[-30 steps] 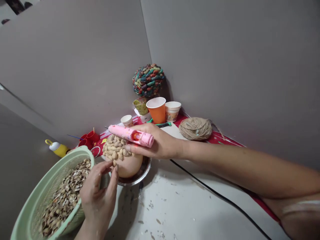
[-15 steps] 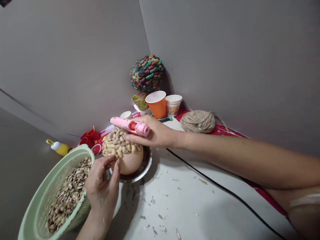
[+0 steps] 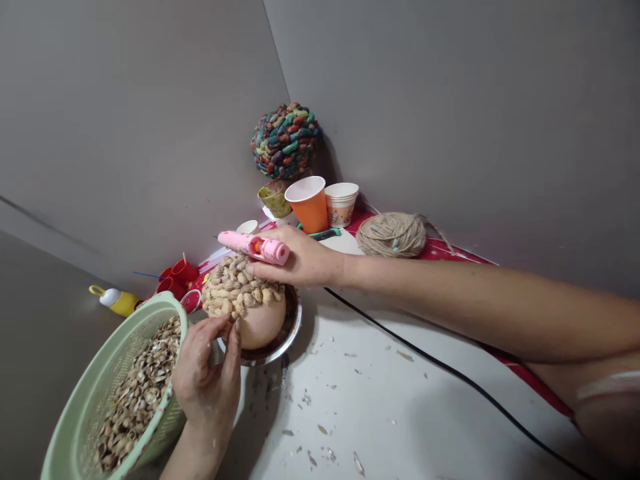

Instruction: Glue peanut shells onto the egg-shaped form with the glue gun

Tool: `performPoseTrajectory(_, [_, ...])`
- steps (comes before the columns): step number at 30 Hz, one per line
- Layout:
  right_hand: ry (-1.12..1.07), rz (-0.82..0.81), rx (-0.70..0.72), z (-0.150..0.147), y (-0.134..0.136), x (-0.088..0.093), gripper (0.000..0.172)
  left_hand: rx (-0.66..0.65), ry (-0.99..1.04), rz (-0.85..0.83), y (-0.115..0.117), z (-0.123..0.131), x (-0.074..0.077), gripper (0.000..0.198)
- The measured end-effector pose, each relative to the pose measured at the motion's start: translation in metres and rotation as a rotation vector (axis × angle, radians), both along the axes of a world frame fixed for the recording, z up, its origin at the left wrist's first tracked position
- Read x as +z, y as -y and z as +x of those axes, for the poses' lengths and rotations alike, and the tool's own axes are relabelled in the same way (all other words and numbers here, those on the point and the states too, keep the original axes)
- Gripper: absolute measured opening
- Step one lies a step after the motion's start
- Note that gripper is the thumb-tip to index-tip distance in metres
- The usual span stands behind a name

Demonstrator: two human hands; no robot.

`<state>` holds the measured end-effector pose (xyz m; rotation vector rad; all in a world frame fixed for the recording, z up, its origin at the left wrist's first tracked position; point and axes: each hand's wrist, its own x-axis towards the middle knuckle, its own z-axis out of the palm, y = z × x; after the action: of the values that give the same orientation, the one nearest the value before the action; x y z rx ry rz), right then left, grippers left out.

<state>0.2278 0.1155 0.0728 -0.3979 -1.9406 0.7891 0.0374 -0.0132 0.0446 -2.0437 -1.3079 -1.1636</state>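
Head view: a pale ball [image 3: 263,323], capped with peanuts [image 3: 237,283], sits in a metal bowl [image 3: 295,333] between two hands.
From here I see the right hand [image 3: 307,259] wrapped round a pink glue gun [image 3: 253,247] over the ball's top; the left hand [image 3: 209,373], beside the green basket [image 3: 75,407], brings thumb and forefinger to the peanuts' lower edge, though I can't tell whether they grip one.

Bare left hand [image 3: 207,380], pale flecks [image 3: 214,442] on it, bare right forearm [image 3: 440,290], whitish band [image 3: 607,386] higher up
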Motion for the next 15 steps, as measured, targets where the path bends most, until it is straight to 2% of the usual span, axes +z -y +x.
performPoseTrajectory(5, [0.012,-0.021,-0.001,-0.0001,-0.0003,-0.0009,0.024,0.0,-0.005,0.0,-0.001,0.0008,-0.0002,0.028])
performPoseTrajectory(12, [0.022,-0.048,0.008,-0.0005,0.0003,-0.0012,0.024,0.072,-0.001,-0.004,-0.0001,0.0001,0.0004,0.026])
performPoseTrajectory(15, [0.021,-0.045,0.009,-0.0004,0.0007,-0.0005,0.024,0.056,0.029,-0.039,-0.0001,-0.0007,-0.0004,0.027])
